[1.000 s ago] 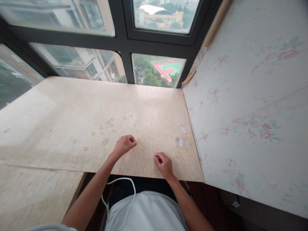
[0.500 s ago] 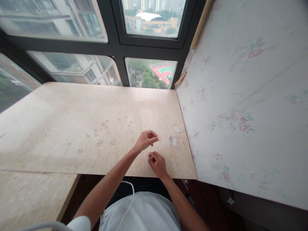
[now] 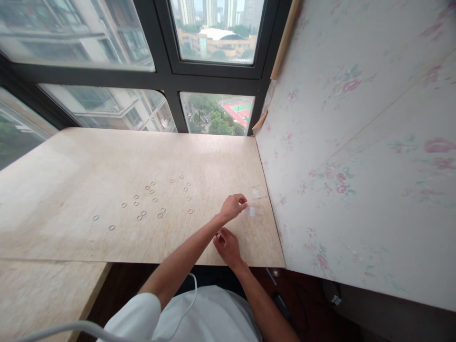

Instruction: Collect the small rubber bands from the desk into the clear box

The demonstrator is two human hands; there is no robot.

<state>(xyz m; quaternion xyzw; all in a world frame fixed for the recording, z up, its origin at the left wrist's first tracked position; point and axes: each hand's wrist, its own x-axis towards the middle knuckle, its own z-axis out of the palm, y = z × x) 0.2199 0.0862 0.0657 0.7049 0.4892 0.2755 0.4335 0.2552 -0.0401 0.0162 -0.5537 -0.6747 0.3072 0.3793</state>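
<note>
My left hand (image 3: 233,207) reaches across to the right, thumb and fingertips pinched at the left edge of a small clear plastic packet (image 3: 255,212) with a white label. A thin ring was in this pinch a moment ago; at this size it hardly shows now. Behind that packet lies a second clear packet (image 3: 257,192). My right hand (image 3: 228,245) stays lower, near the front edge, with curled fingers drawn together; whatever they may hold is hidden. Several thin rings (image 3: 112,228) lie scattered over the left and middle of the board, one (image 3: 190,211) nearest my left hand.
The pale stone-patterned surface (image 3: 107,156) runs back to a dark-framed window (image 3: 210,83). A floral-papered wall (image 3: 320,142) bounds it on the right. At the lower left is another pale surface (image 3: 42,289). A white cable (image 3: 194,289) hangs against my shirt.
My left hand has moved right, carrying its pinch from open board to the plastic packet. My right hand stays near the front edge. The view has shifted slightly.
</note>
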